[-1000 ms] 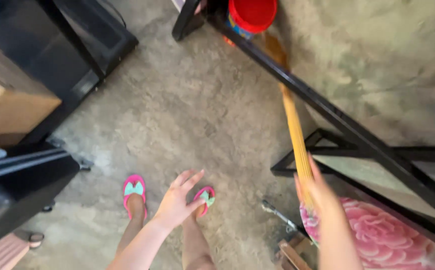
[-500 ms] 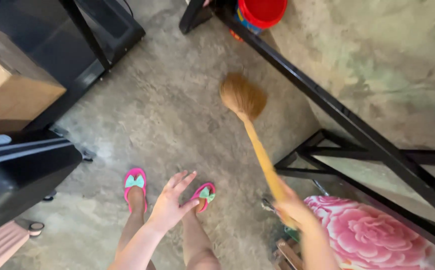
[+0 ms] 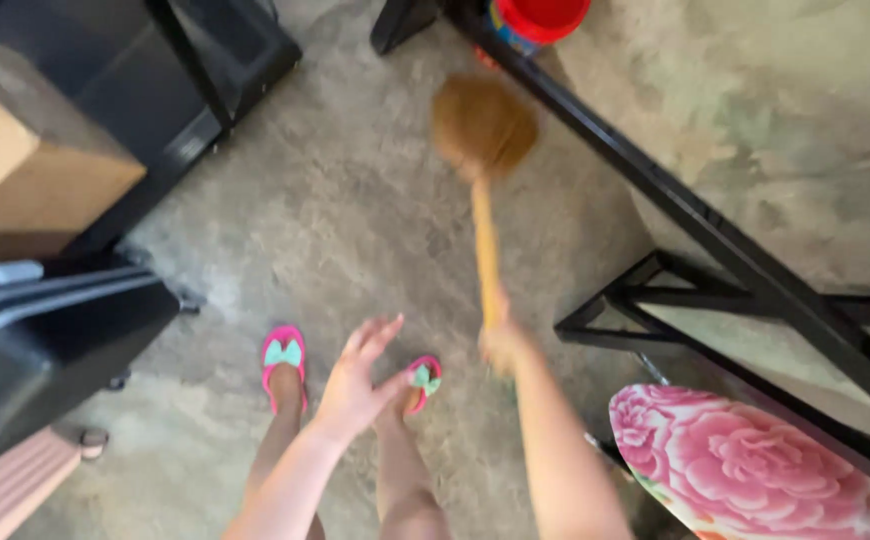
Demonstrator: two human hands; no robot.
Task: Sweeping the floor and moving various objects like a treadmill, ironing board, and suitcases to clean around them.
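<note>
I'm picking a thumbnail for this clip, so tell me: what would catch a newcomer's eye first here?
Most likely the broom, held in the right hand, its brown bristle head on the concrete floor near the black metal frame. Next come the pink sandals at bottom centre, with the empty left hand spread above them. The pink rose-patterned cushion fills the bottom right corner.

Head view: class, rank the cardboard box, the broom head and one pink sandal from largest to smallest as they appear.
1. cardboard box, partly cut off
2. broom head, blurred
3. pink sandal
The camera's nearness could skew this.
</note>
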